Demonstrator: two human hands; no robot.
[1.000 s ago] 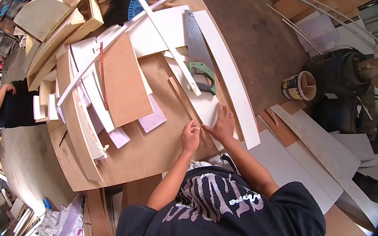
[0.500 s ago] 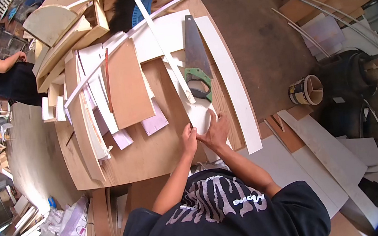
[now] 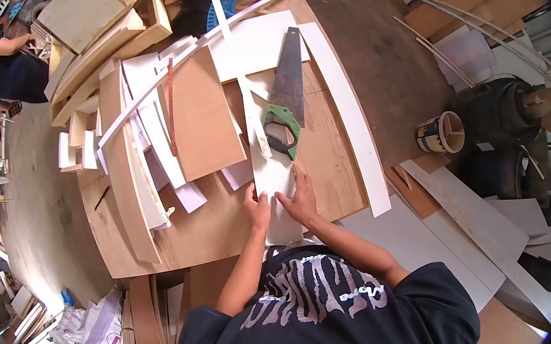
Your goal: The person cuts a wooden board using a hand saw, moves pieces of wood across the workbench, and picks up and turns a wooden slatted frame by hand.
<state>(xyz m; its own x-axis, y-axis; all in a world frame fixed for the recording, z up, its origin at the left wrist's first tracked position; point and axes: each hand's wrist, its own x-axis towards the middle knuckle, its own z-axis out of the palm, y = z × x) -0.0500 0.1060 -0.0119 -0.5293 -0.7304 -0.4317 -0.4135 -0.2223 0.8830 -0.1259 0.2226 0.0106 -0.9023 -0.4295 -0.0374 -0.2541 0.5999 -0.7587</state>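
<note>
A long white board [image 3: 280, 219] lies on the wooden table in front of me, its near end close to my shirt. My left hand [image 3: 257, 206] grips its left edge, with the thumb on top. Along the opposite edge, my right hand [image 3: 299, 198] holds it the same way. Just beyond my hands a handsaw [image 3: 289, 77] with a green and black handle rests partly across the board, blade pointing away. A narrow white strip [image 3: 253, 109] lies lengthwise on the board beside the saw handle. The fingers under the board's edges are partly hidden.
Left of the board are a brown panel [image 3: 203, 115], a thin reddish-brown strip [image 3: 172, 105] and several white pieces. A curved white strip [image 3: 348, 111] runs along the table's right side. A bucket [image 3: 451, 132] stands on the floor. Another person [image 3: 1, 65] is at far left.
My hands have moved apart, from close together over the board to its two edges. The board has turned slightly and shifted left, with the saw and narrow strip shifting too.
</note>
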